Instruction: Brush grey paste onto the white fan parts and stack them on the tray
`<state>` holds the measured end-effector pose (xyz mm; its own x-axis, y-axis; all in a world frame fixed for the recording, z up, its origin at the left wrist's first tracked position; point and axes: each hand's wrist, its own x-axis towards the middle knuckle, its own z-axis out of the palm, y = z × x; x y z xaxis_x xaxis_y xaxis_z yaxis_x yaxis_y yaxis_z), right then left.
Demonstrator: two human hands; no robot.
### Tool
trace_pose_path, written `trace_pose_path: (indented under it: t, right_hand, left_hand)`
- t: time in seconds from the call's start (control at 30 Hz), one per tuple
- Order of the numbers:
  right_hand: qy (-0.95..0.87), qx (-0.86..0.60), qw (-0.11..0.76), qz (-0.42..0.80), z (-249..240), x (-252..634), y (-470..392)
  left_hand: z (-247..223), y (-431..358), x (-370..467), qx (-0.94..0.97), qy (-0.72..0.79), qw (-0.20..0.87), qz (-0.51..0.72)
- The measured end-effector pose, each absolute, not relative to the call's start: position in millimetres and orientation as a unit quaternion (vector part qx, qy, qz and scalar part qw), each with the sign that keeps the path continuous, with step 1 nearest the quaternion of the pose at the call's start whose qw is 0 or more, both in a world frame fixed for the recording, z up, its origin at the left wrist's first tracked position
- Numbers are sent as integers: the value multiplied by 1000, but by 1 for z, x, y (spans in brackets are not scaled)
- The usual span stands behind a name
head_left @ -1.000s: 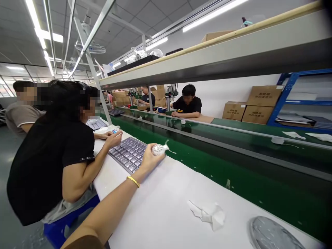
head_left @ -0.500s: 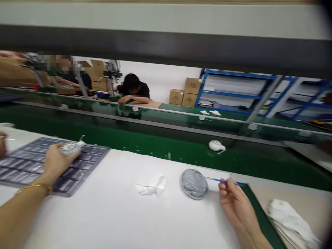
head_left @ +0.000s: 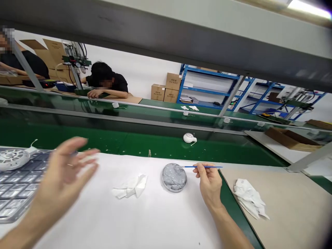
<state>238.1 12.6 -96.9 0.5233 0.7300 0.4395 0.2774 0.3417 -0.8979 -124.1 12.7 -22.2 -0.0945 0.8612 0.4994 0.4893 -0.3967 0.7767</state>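
My right hand [head_left: 211, 185] pinches a thin blue-handled brush [head_left: 190, 166], its tip at the right edge of a round dish of grey paste [head_left: 174, 177]. Raised over the left side of the table, my left hand [head_left: 63, 173] is empty with its fingers apart. Left of it, a white round housing with slots and a short neck [head_left: 14, 159] lies on a clear-and-grey compartment tray [head_left: 19, 193]. A crumpled white tissue [head_left: 131, 186] lies on the white table cover between my hands.
Another white housing [head_left: 189, 138] sits on the green conveyor belt [head_left: 160, 145] beyond the table. White gloves or cloth [head_left: 250, 197] lie on a beige board [head_left: 290, 214] at right. Metal posts and an overhead beam frame the view; two people sit across the line.
My left hand has let go of the white housing on the tray and lifted away, opening. The view has swung to the right. My right hand still holds the brush at the dish.
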Motion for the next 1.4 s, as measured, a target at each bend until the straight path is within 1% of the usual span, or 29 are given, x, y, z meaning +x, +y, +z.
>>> trace_pose_path:
  t: [0.03,0.1,0.17,0.23,0.3,0.37,0.47,0.67,0.83,1.03,1.2,1.4]
  right_hand:
    - [-466,-553,672,161,-99,239,11]
    - [-477,-560,660,152,-103,242,8]
    - [-483,-565,653,145,-106,245,6]
    - [-490,-566,647,142,-106,246,4]
    - [-500,-568,639,140,-106,246,3]
    - [-506,-573,630,138,-106,245,2]
    - [-499,-582,625,147,-106,244,1]
    - [-485,-584,630,165,-105,243,1]
    - [-449,-580,650,198,-101,242,2]
    - [-387,-552,686,274,-104,245,6]
    - [-312,-524,720,331,-112,250,13]
    - [-300,-521,728,331,-114,252,14]
  left_hand:
    - [-22,0,-95,665,494,257,498]
    - [-32,-24,-48,698,443,405,390]
    - [-52,-40,-16,724,370,499,299]
    - [-73,-48,3,728,311,564,235]
    - [-91,-50,13,715,291,607,189]
    - [-101,-48,17,683,312,640,162]
    - [-103,-45,16,620,361,685,129]
    - [-101,-47,12,584,370,711,128]
    - [-95,-49,11,607,349,701,137]
    - [-76,-48,12,619,372,680,125]
    - [-82,-50,12,622,370,677,131]
    - [-83,-48,12,623,362,680,138]
